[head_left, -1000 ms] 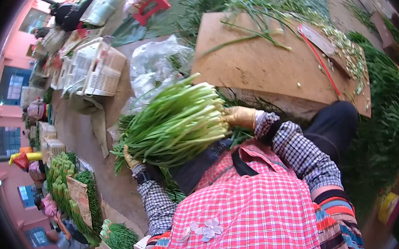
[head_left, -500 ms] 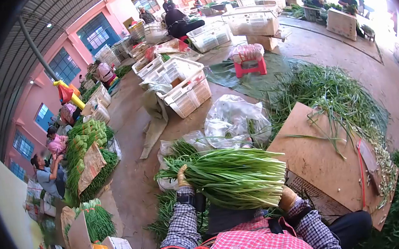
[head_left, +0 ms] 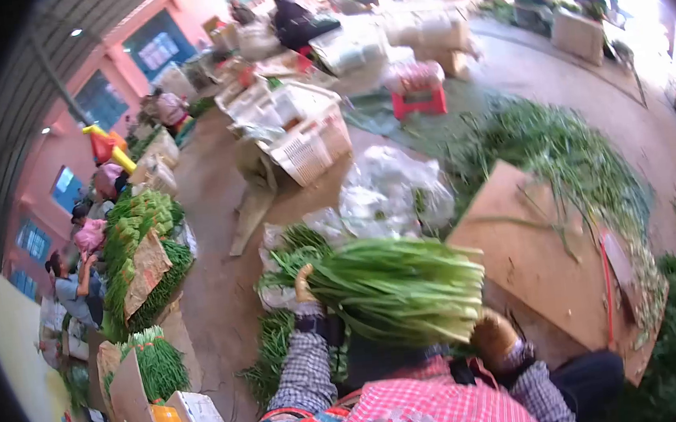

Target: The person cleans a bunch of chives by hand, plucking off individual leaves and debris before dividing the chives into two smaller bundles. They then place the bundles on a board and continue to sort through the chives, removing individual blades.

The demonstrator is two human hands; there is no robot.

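Observation:
A thick bunch of chives [head_left: 403, 290] lies across in front of me over my lap, leaves to the left and pale stem ends to the right. My left hand [head_left: 304, 285], in a tan glove, is closed around its leafy side. At the stem ends is my right hand [head_left: 495, 336], also gloved and blurred; its fingers are mostly hidden. To the right is a wooden board [head_left: 521, 254] carrying a broad blade [head_left: 620, 269], a red strip [head_left: 608, 291] and stem trimmings [head_left: 650, 287].
Loose greens [head_left: 555, 145] are heaped behind the board. Crumpled clear plastic [head_left: 393, 189] lies ahead, with white crates [head_left: 311, 144] and a red stool [head_left: 419, 101] beyond. Tied bundles [head_left: 158, 367] stand at left. Several people sit farther back, one in a grey shirt [head_left: 73, 293].
My right hand has drawn slightly away from the stem ends and shows more of its back. The bunch stays in my left hand, and the view has shifted slightly.

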